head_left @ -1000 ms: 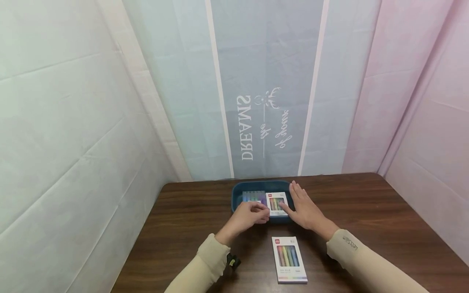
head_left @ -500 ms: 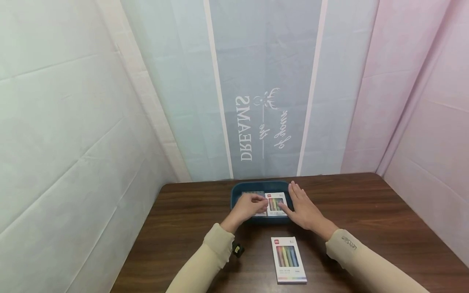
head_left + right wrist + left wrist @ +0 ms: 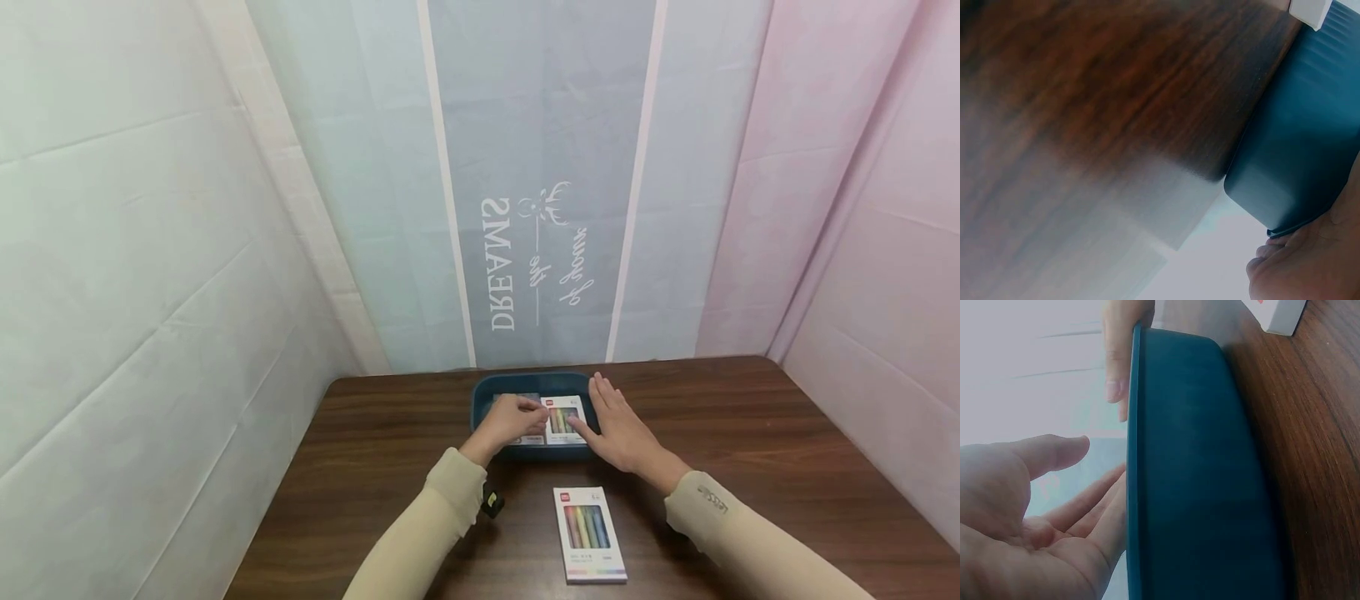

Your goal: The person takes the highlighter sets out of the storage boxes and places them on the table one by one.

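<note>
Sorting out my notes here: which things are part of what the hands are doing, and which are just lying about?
In use:
blue tray
two marker packs in the tray
left hand, over the left pack
right hand, flat on the tray's right rim

Lying about:
marker pack on the table
printed backdrop

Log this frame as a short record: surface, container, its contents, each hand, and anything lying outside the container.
Surface: dark wooden table
Container: blue tray at the far edge
Contents: two marker packs side by side; right pack plainly visible, left pack mostly covered
Left hand: over the left pack, fingers relaxed in the wrist view; contact cannot be told
Right hand: flat on the tray's right side, thumb on the right pack
Outside: third marker pack on the table, nearer the person
</note>
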Available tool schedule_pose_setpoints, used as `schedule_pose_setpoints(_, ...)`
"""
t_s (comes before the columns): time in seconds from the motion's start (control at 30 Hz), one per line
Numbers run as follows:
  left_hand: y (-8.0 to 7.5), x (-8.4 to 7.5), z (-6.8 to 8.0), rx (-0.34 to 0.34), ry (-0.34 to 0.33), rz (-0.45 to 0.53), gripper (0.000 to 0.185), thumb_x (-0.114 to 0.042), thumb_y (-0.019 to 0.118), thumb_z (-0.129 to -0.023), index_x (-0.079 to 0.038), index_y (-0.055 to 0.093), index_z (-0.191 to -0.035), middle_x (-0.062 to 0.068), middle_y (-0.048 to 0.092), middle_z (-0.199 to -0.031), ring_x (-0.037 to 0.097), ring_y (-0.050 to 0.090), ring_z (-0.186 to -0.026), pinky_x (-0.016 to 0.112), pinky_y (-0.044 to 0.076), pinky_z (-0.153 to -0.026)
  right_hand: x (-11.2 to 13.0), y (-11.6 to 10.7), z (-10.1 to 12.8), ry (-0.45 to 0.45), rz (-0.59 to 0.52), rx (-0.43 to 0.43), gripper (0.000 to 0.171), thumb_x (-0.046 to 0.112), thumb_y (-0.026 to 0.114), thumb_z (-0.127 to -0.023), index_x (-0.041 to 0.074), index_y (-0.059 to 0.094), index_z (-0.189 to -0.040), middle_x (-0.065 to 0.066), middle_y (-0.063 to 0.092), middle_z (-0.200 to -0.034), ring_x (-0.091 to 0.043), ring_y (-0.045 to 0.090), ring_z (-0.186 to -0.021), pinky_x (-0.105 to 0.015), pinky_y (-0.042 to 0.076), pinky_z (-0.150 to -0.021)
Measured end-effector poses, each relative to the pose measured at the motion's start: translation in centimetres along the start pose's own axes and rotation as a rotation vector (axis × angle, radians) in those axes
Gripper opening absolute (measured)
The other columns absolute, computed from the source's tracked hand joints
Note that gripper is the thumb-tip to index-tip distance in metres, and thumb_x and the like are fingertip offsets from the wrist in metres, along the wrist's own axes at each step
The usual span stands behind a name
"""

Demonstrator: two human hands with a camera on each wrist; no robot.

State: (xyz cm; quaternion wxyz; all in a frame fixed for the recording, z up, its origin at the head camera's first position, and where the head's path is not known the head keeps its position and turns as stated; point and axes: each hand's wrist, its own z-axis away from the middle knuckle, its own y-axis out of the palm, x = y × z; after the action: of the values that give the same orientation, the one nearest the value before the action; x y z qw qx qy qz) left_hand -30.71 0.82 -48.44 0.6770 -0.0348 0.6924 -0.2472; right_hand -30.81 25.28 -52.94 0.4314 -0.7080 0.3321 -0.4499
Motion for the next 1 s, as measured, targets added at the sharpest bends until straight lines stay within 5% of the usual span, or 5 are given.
schedule_pose_setpoints(0.67, 1.0, 0.3, -1.2, -0.042, -0.039, -0.183, 0.031, -0.025, 0.068, -0.106, -0.001, 0.08, -0.121, 0.008, 0.077, -0.111, 0.012, 0.068, -0.091, 0.032, 0.062, -0.088, 0.0, 0.4, 0.1, -0.001, 0.004, -0.001, 0.101, 0.068, 0.046, -0.108, -0.01, 0.018, -0.166, -0.028, 0.013, -0.176, -0.046, 0.016, -0.162, -0.062, 0.017, -0.131)
schedule_pose_setpoints(1.0, 1.0, 0.2, -1.4, -0.019, -0.04, -0.16, 0.033, -0.024, 0.066, -0.107, 0.002, 0.078, -0.125, 0.006, 0.077, -0.103, 0.011, 0.069, -0.086, 0.029, 0.062, -0.084, -0.1, 0.3, 0.2, -0.001, 0.002, -0.002, 0.101, 0.067, 0.047, -0.108, -0.01, 0.019, -0.166, -0.029, 0.014, -0.176, -0.045, 0.016, -0.163, -0.061, 0.016, -0.131)
